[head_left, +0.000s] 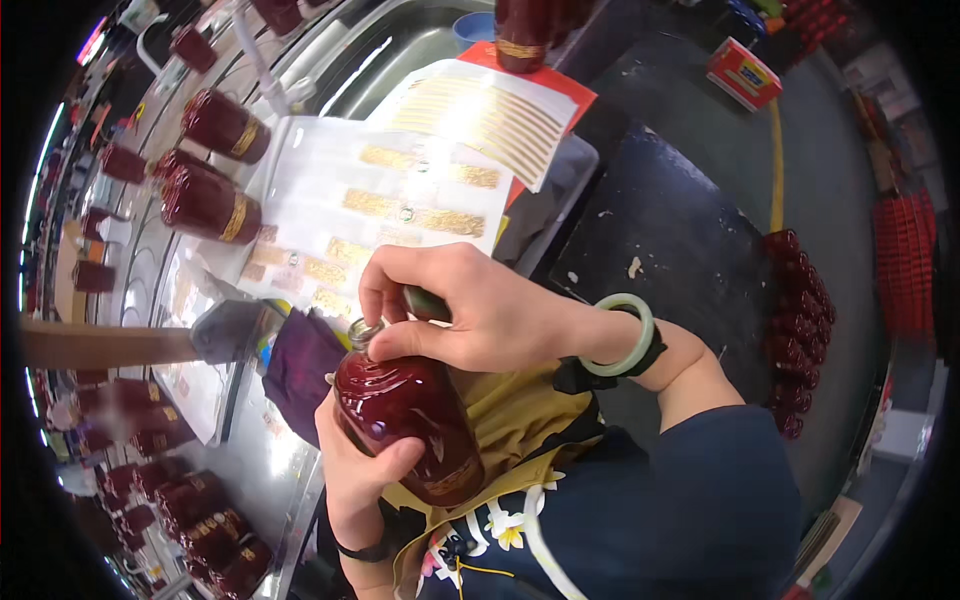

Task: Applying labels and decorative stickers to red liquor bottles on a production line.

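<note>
Thumb and bent fingers of the right hand (pixel 470 310) close narrowly at the neck of a glossy dark-red glass bottle (pixel 410 410); firm pinch or light touch, cannot tell. Left hand (pixel 358 470) wraps its body, holding it tilted before a mustard-coloured cloth apron (pixel 535 410)

Beyond the bottle (pixel 425 430) in your left hand (pixel 355 470) lay label sheets (pixel 325 150); your right hand (pixel 455 310) was at its neck, standing bottles (pixel 208 203) to its left, clustered bottles (pixel 797 325) well to its right.
</note>
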A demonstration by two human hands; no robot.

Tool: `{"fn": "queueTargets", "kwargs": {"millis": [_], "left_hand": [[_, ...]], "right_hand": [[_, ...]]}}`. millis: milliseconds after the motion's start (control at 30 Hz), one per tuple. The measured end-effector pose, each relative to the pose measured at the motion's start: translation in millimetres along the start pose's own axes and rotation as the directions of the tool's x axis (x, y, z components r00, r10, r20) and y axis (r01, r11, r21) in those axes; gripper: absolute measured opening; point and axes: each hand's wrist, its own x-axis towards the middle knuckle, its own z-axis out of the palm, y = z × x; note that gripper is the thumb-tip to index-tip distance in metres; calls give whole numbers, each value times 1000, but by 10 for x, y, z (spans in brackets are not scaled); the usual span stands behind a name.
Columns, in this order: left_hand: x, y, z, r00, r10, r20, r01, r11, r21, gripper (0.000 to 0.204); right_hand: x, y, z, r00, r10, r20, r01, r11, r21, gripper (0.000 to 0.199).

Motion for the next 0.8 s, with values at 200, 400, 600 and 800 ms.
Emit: {"fn": "queueTargets", "kwargs": {"millis": [200, 400, 600, 800], "left_hand": [[432, 30, 697, 953, 60, 297, -168, 921, 352, 92], [778, -63, 812, 929, 271, 254, -367, 771, 520, 107], [298, 56, -248, 766, 643, 1, -324, 385, 864, 45], [-591, -158, -885, 494, 859, -136, 35, 137, 990, 23]], "right_hand": [[-853, -277, -758, 996, -54, 69, 74, 942, -326, 17], [-1730, 65, -1410, 841, 188, -507, -466, 728, -503, 15], [-2138, 1616, -2516, 546, 93, -833, -818, 278, -505, 15], [-2062, 2769, -3909, 330, 42, -943, -944, 38, -328, 21]]}}
